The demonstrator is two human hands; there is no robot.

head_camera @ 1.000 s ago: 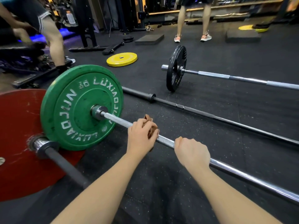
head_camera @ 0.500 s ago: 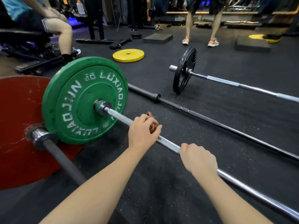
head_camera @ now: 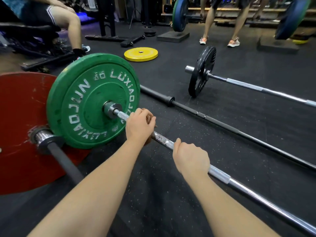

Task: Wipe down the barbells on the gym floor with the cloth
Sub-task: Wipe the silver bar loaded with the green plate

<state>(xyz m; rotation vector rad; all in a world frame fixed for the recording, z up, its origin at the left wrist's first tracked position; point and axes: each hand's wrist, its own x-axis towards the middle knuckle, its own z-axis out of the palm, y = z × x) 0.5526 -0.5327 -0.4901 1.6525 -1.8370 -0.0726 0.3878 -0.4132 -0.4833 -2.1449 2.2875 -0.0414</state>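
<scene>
**Both hands on the chrome barbell, cloth close to the green plate**

The left hand [head_camera: 139, 125] is clenched over the chrome barbell [head_camera: 163, 141] with a brown cloth [head_camera: 149, 141] wrapped under the palm; only slivers of the cloth show at the fingers and below the wrist, the rest is hidden by the hand. This hand sits on the shaft just beside the collar of the green plate [head_camera: 92, 100], whose raised white lettering faces the camera. The right hand [head_camera: 191, 159] is curled round the same shaft further along, bare on the metal, with a short stretch of knurled steel showing between the two hands; past it the shaft runs off to the lower right.

The green plate stands upright on the black rubber floor [head_camera: 171, 194]; behind it to the left stands a red plate [head_camera: 20, 117] on a dark-shafted barbell [head_camera: 63, 159]. A black bar [head_camera: 222, 124] with no plate in view lies on the floor beyond the chrome barbell, roughly parallel to it; further back lies a third barbell [head_camera: 256, 87] carrying a black plate [head_camera: 201, 72]. A yellow plate [head_camera: 141, 54] lies flat on the floor behind; a seated person [head_camera: 65, 17] is at the upper left, and a standing person's legs [head_camera: 222, 23] are at the top.
</scene>
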